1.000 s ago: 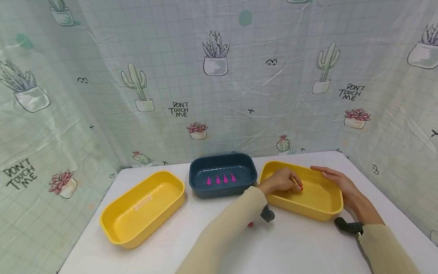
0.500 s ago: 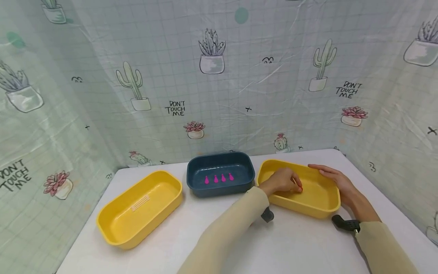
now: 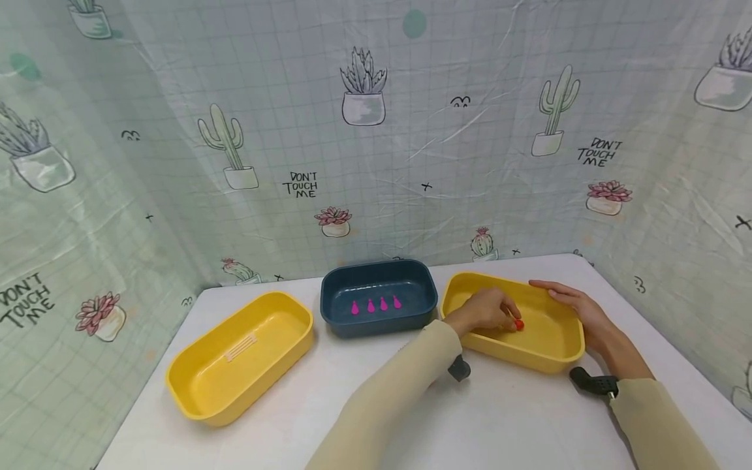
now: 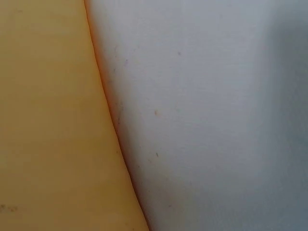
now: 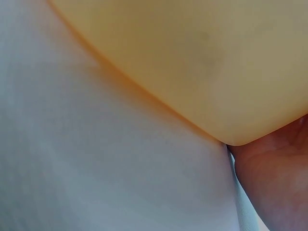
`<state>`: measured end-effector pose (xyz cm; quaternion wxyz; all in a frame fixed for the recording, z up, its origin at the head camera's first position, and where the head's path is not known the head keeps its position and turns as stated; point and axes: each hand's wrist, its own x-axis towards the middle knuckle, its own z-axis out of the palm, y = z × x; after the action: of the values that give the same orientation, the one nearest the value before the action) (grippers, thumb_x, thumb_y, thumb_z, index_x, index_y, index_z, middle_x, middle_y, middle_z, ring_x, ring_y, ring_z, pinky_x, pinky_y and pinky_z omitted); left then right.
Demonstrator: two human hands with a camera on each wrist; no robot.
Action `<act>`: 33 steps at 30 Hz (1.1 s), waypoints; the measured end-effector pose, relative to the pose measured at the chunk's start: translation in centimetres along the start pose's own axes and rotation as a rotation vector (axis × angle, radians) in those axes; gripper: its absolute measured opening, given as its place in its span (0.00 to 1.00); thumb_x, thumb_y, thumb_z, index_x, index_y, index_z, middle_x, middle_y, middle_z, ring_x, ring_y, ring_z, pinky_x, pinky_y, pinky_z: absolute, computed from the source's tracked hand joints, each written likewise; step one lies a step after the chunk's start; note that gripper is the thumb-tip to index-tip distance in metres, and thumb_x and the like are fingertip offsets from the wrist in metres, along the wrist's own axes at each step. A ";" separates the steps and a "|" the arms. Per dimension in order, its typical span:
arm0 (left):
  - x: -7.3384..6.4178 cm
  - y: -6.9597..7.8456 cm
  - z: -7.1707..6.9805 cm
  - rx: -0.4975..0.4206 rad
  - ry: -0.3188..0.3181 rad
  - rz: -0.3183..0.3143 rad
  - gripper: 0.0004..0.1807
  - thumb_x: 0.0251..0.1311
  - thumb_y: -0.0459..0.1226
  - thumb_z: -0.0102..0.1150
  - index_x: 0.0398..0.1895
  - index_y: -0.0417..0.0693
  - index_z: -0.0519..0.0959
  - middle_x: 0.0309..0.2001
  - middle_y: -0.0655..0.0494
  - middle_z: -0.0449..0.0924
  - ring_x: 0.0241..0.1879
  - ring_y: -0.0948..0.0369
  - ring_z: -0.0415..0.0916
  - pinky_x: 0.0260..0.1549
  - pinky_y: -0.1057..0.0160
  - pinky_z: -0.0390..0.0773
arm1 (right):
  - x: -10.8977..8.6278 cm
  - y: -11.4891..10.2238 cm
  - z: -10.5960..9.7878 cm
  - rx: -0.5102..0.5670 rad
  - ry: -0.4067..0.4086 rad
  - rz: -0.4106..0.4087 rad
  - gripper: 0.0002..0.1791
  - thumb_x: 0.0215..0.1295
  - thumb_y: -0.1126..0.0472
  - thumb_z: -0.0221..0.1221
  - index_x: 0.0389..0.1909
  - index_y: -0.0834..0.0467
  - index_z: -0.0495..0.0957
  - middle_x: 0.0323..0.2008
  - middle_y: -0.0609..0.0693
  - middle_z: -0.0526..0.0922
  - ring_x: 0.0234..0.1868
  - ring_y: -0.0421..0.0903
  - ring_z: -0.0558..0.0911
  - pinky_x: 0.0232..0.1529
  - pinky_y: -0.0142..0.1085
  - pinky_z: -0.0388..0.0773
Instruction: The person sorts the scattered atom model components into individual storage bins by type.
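Observation:
In the head view my left hand (image 3: pixel 489 309) reaches into the right-hand yellow bin (image 3: pixel 529 356). Its thumb and a curled finger pinch a small round red piece (image 3: pixel 519 324) low in that bin; its kind is too small to tell. My right hand (image 3: pixel 584 314) rests along the bin's right end, with its fingers stretched out at the rim. The left wrist view has only the yellow bin wall (image 4: pixel 53 120) beside the white table. Part of the right hand (image 5: pixel 279 178) lies against the bin's outside in the right wrist view.
A dark blue bin (image 3: pixel 376 326) holds several pink teardrop-shaped pieces (image 3: pixel 371 305) in a row. Inside the left yellow bin (image 3: pixel 258 365) lie several thin pale sticks (image 3: pixel 241 348). The left sleeve (image 3: pixel 388 391) crosses the white table (image 3: pixel 517 418). A patterned curtain hangs behind.
More of the red piece shows at the left fingertips than before. The whole scene shifted slightly left as the head view moved. The right hand stays at the bin's end.

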<state>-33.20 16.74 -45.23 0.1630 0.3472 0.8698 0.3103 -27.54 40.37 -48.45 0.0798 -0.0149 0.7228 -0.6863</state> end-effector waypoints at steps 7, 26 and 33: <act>-0.3 0.0 -0.3 -0.022 0.018 -0.002 0.08 0.62 0.37 0.72 0.44 0.51 0.90 0.35 0.63 0.87 0.33 0.68 0.74 0.34 0.76 0.75 | 0.3 -0.1 0.2 0.008 -0.011 -0.005 0.26 0.82 0.46 0.46 0.77 0.41 0.66 0.59 0.21 0.78 0.56 0.31 0.83 0.57 0.29 0.82; -2.4 0.1 -1.7 -0.045 0.105 0.100 0.08 0.65 0.40 0.69 0.45 0.51 0.89 0.33 0.67 0.84 0.32 0.69 0.74 0.33 0.76 0.75 | -0.2 0.1 0.0 -0.008 0.000 0.007 0.26 0.82 0.45 0.45 0.77 0.40 0.66 0.58 0.19 0.77 0.55 0.28 0.82 0.56 0.26 0.81; -4.1 0.1 -2.7 -0.092 0.147 0.150 0.10 0.65 0.41 0.69 0.47 0.50 0.89 0.37 0.67 0.86 0.33 0.71 0.74 0.34 0.78 0.76 | -0.1 0.0 0.0 -0.021 0.002 0.006 0.27 0.82 0.45 0.44 0.78 0.40 0.65 0.58 0.19 0.76 0.55 0.26 0.81 0.56 0.25 0.80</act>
<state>-31.61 12.75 -42.85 0.0909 0.3798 0.8359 0.3857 -27.45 40.43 -48.49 0.0808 -0.0129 0.7301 -0.6785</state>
